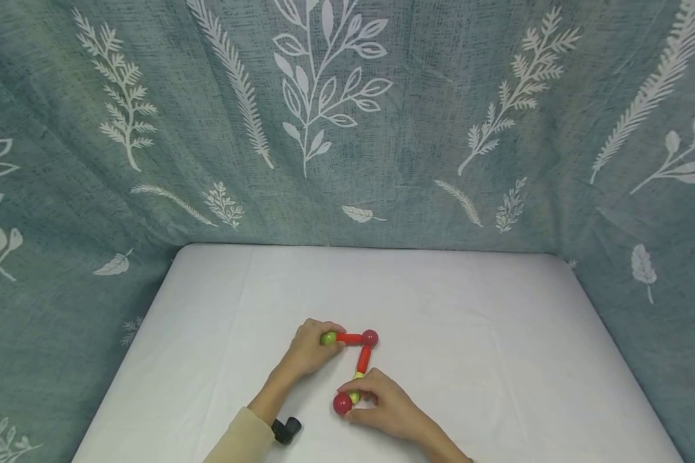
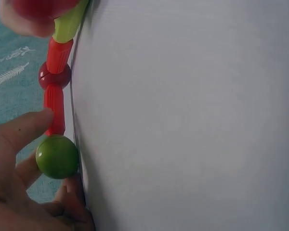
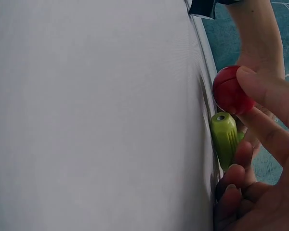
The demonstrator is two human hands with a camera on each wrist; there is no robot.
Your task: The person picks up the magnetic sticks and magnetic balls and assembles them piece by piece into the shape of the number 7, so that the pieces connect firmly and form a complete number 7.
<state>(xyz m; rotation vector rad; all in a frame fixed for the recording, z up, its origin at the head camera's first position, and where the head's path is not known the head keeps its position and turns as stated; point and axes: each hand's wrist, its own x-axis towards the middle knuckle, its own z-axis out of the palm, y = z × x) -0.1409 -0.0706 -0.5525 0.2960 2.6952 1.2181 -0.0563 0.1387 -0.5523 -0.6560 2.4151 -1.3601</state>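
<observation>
My left hand (image 1: 313,347) grips the green ball (image 2: 58,157), one digit touching the red rod (image 2: 54,109) beside it. That rod meets a dark red ball (image 1: 370,337), from which a second red rod (image 1: 363,359) runs toward me. At its near end is a yellow-green rod (image 3: 224,137), partly hidden by fingers. My right hand (image 1: 385,405) pinches a red ball (image 3: 232,90) between thumb and finger, its other fingers curled by the yellow-green rod. This ball lies close beside the rod's metal-dotted end; whether they touch I cannot tell.
A black curved object (image 1: 287,430) lies by the left sleeve (image 1: 244,437), which partly covers it. The white table (image 1: 469,308) has a far edge against a green leaf-patterned curtain (image 1: 417,128), which also hangs at both sides.
</observation>
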